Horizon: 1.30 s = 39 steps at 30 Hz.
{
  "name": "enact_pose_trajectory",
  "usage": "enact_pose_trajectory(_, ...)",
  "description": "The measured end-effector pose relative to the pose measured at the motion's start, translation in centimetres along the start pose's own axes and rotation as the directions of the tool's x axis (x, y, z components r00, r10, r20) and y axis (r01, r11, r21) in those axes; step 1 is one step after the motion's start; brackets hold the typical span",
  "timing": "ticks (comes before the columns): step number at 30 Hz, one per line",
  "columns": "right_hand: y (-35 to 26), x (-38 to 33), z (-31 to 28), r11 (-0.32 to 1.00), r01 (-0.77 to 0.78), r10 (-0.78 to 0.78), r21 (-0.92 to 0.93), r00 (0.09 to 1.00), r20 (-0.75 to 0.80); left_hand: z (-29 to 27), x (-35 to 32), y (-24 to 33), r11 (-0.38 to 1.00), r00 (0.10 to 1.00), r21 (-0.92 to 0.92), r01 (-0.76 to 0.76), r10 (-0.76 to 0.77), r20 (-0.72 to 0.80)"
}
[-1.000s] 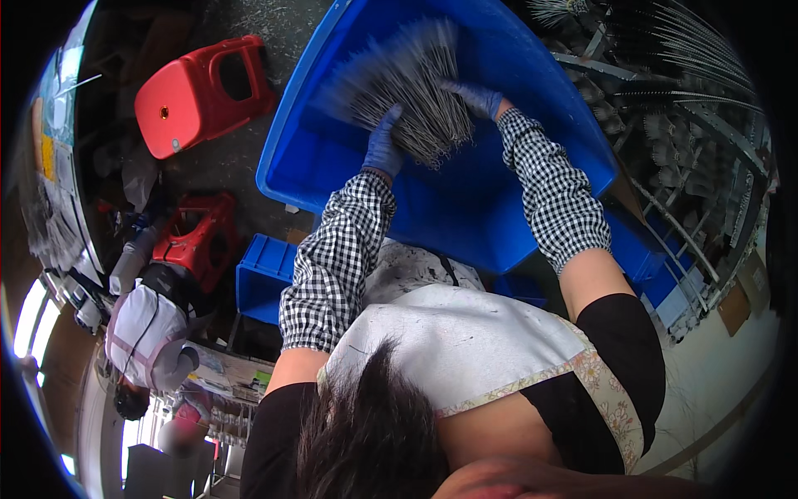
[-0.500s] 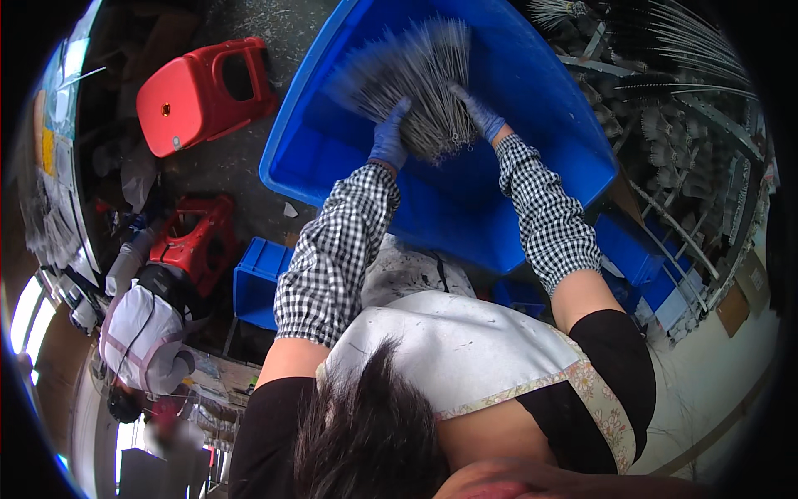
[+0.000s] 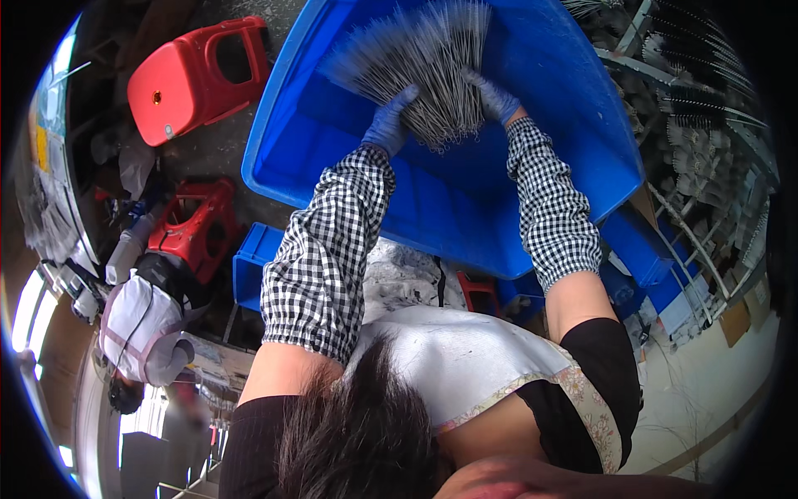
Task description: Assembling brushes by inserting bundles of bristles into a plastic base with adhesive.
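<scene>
A thick, fanned-out bundle of thin wire brushes (image 3: 432, 83) is between my two gloved hands inside a large blue bin (image 3: 278, 133). Small loops show at the near ends of the wires, and the grey bristled ends spread toward the far side. My left hand (image 3: 389, 122), in a bluish-purple glove, grips the bundle's left side with the thumb laid along it. On the right side, my right hand (image 3: 495, 97) presses in with its fingers against the wires. Part of the fingers of both hands is hidden by the bundle.
Two red plastic stools (image 3: 170, 87) stand to the left on the dark floor. A smaller blue bin (image 3: 253, 266) is beside my left arm. Metal racks (image 3: 694, 241) and many bristled brushes (image 3: 698, 158) crowd the right. A person (image 3: 141, 333) in light clothing is at the lower left.
The bundle looks sharper, where its far end was blurred by motion. My right hand has shifted slightly outward, and the wires fan a little wider. The whole view has moved somewhat.
</scene>
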State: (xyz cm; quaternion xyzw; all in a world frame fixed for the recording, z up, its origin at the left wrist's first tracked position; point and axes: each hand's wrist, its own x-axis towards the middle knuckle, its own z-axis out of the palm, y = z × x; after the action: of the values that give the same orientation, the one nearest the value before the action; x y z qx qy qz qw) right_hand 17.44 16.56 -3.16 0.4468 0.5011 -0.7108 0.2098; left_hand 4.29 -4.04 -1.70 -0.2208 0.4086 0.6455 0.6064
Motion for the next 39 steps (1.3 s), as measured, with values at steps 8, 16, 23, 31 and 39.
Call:
enact_pose_trajectory(8, -1.1, -3.1, 1.4, 0.983, 0.137, -0.135, -0.12, 0.991, 0.026, 3.3, -3.4, 0.6, 0.996, 0.988, -0.024, -0.091, 0.088, -0.126)
enact_pose_trajectory(16, -0.7, -20.5, 5.5, 0.932, 0.306, -0.319, -0.195, 0.947, -0.04, 8.0, -17.3, 2.7, 0.995, 0.996, -0.057, 0.085, -0.084, 0.032)
enact_pose_trajectory(23, -0.4, -30.7, 9.1, 0.965, 0.26, -0.242, 0.045, 0.94, -0.241, 9.7, -26.2, 8.7, 0.996, 0.966, -0.027, -0.084, 0.088, 0.244)
enact_pose_trajectory(31, -15.2, -25.1, 21.0, 0.87, 0.437, -0.422, 0.229, 0.9, -0.113, 4.1, -30.6, 18.8, 0.934, 0.894, -0.096, -0.345, 0.358, 0.27)
enact_pose_trajectory(39, -29.5, -16.4, 46.5, 0.88, 0.475, -0.467, 0.002, 0.863, 0.195, -12.2, -40.1, 31.6, 0.73, 0.763, -0.322, -0.603, 0.646, 0.036)
